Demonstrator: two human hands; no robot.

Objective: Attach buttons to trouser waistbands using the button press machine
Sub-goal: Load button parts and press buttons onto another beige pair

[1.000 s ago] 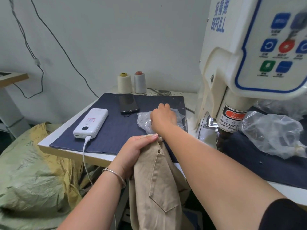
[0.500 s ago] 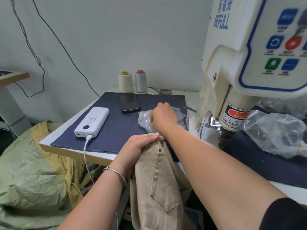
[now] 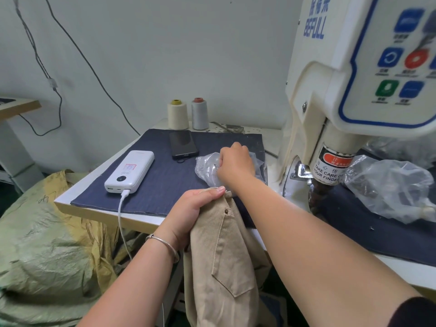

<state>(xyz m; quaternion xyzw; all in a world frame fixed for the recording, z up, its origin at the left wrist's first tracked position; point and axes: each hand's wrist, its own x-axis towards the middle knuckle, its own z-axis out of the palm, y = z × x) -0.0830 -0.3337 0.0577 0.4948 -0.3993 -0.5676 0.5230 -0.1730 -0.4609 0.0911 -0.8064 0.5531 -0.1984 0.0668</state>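
Denim-covered table [image 3: 165, 185] carries a crinkly clear plastic bag [image 3: 207, 166] the right hand [image 3: 236, 165] digs into, grasp unclear, while the left hand [image 3: 191, 208] grips soft, limp beige corduroy trousers [image 3: 224, 256] at their firmer waistband.

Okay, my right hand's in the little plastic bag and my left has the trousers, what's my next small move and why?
Probably lift the right hand out of the plastic bag with one button: the left hand grips the tan trousers short of the press.

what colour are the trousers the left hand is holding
Beige, a light tan; the trousers show best in the head view, gripped by the left hand.
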